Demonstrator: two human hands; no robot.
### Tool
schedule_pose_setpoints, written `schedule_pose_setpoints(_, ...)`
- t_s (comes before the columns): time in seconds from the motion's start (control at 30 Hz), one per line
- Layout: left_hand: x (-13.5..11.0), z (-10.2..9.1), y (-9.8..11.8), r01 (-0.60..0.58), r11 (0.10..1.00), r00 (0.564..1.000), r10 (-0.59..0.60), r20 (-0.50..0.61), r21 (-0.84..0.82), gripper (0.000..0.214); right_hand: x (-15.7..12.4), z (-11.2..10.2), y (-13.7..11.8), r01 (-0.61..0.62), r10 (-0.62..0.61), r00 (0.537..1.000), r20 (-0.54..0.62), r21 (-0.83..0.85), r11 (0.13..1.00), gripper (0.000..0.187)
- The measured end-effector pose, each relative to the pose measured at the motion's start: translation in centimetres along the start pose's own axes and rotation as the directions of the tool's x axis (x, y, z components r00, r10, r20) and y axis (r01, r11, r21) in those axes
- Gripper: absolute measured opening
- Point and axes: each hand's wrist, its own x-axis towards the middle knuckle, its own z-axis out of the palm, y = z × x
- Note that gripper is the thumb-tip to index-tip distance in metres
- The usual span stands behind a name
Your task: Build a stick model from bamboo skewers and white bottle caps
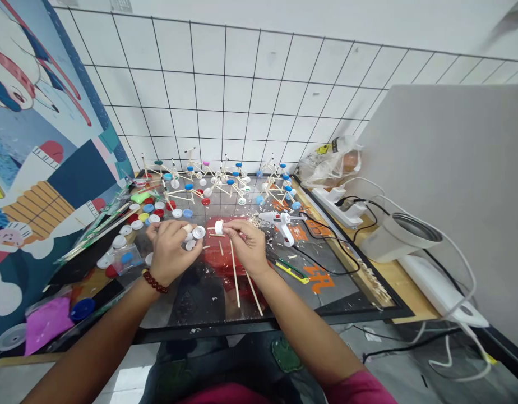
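Observation:
My left hand (171, 248) is closed around a white bottle cap (198, 232) and a second cap just below it, over the glass work mat (326, 280). My right hand (247, 242) pinches a thin wooden stick with a white cap (219, 226) on its end, held between the two hands. Two long wooden sticks (235, 275) lie under my right wrist. A red bead bracelet circles my left wrist.
Several stick-and-cap models (225, 182) stand at the back of the mat. Loose coloured caps (141, 216) lie at the left. A white glue gun (284, 223), a yellow cutter (291, 270), a power strip (341, 203) and a white cup (396, 235) sit to the right.

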Motion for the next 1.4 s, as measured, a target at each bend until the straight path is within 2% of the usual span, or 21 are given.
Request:
schedule_pose_setpoints(0.1,-0.54,0.13,0.11,-0.08,0.995,0.997,0.079,0.017,0.066,0.017,-0.37,0.42,0.03,0.029,-0.029,0.999,0.042,0.012,1.0,0.012)
schedule_pose_setpoints(0.3,-0.76,-0.18,0.45,-0.059,0.993,0.998,0.062,-0.025,0.105,0.016,-0.72,0.69,0.16,0.123,-0.113,0.985,0.132,-0.07,0.99,0.013)
schedule_pose_setpoints(0.57,-0.82,-0.65,0.51,-0.041,0.999,0.996,0.041,-0.079,-0.005,0.015,-0.83,0.97,0.04,0.084,-0.078,0.989,0.126,-0.044,0.995,0.014)
schedule_pose_setpoints(0.73,-0.74,-0.72,0.57,-0.055,0.998,0.994,0.052,-0.094,-0.031,0.015,-0.96,1.02,-0.02,0.119,-0.112,0.984,0.141,-0.041,0.992,0.013)
schedule_pose_setpoints(0.9,-0.74,-0.64,0.41,-0.089,0.989,0.995,0.082,-0.065,-0.115,0.017,-1.07,1.05,0.17,0.131,-0.121,0.979,0.166,-0.05,0.99,0.013)
schedule_pose_setpoints(1.17,-0.51,-0.53,0.56,-0.062,0.97,0.998,0.06,-0.015,-0.234,0.016,-0.98,0.93,0.36,0.136,-0.125,0.975,0.184,-0.048,0.99,0.014)
schedule_pose_setpoints(1.4,-0.45,-0.42,0.39,-0.066,0.949,0.997,0.074,0.014,-0.308,0.014,-0.7,0.36,0.36,0.27,-0.229,0.937,0.262,-0.133,0.954,0.016)
